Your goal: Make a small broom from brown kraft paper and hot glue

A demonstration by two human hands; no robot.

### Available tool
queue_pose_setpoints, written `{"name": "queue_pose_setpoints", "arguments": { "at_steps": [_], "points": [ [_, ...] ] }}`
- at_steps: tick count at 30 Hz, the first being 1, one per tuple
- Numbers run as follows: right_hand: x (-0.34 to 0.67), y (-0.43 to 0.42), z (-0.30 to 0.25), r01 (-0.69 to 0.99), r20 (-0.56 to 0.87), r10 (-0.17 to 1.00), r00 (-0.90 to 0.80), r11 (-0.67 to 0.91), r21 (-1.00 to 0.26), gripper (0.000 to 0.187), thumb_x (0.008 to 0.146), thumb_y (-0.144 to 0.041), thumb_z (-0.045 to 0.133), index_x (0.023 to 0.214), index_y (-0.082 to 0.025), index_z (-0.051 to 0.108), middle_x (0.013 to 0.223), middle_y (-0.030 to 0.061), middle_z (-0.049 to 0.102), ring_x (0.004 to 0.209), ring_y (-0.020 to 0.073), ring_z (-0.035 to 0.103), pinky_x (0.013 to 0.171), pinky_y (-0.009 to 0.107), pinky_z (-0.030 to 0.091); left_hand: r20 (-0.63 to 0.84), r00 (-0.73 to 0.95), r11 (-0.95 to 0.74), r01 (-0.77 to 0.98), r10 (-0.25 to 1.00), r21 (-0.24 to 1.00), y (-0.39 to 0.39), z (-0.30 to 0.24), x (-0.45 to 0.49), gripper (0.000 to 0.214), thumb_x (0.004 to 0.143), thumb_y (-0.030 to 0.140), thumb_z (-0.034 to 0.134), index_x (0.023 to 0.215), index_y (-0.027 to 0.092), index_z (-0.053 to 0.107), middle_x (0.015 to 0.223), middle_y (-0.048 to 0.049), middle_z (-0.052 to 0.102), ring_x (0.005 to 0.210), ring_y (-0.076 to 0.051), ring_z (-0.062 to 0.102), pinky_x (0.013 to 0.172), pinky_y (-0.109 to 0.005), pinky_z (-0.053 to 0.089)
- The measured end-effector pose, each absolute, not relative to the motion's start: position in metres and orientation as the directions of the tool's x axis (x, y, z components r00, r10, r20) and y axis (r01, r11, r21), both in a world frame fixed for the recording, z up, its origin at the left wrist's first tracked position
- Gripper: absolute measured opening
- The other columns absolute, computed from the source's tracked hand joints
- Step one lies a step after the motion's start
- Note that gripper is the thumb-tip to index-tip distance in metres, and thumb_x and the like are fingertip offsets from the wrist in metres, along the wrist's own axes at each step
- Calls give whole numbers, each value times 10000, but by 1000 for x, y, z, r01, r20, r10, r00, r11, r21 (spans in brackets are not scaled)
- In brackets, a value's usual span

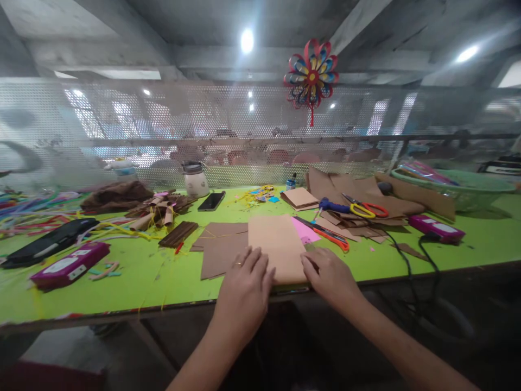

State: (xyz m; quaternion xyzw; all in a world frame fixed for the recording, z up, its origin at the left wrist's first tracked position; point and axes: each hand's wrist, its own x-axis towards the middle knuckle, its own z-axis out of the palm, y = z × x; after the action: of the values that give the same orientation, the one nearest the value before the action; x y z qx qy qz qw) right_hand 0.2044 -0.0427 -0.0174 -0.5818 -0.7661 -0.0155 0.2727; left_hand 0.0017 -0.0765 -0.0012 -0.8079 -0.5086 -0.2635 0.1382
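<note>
A tan rectangular paper sheet (277,241) lies at the near edge of the green table (134,282), left hand (246,277) unclenched upon it, right hand (330,271) (pinching? cannot tell) beside; uneven pressing might crease it.

Tan sheet (280,244) partly behind left fingers (259,263)

There is one camera, and it sits on the person's head. It looks forward and a bit down. The left hand (246,274) and right hand (328,269) are close, low down near the middle, with the arms (215,342) coming up from the bottom. The green surface (138,285) goes all the way across. Farther off are a wall with little holes (171,117) and, up top, the ceiling (211,35).
</note>
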Motion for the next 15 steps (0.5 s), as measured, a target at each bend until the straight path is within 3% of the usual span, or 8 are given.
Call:
{"name": "queue_pose_setpoints", "arguments": {
  "at_steps": [6, 15],
  "points": [
    [204, -44, -19, 898, 444, 879, -173, 326, -296, 290, 906, -255, 417, 931, -195, 699, 924, 99, 673, 935, 246, 577, 835, 355, 434, 453, 475, -528, 849, 754, -11, -90, -4, 30, 449, 908, 440, 463, 1286, 202, 507, 1382, -147, 493, 1311, -344, 399, 1053, -541, 335],
    [207, -39, -12, 883, 366, 913, -182, 316, -347, 286, 895, -274, 441, 965, -176, 700, 953, 100, 692, 936, 226, 613, 852, 330, 448, 394, 463, -508, 862, 794, 10, -82, -13, 34, 568, 867, 530, 491, 1346, 227, 447, 1394, -160, 471, 1304, -379, 394, 1036, -560, 336]
  ]
}}
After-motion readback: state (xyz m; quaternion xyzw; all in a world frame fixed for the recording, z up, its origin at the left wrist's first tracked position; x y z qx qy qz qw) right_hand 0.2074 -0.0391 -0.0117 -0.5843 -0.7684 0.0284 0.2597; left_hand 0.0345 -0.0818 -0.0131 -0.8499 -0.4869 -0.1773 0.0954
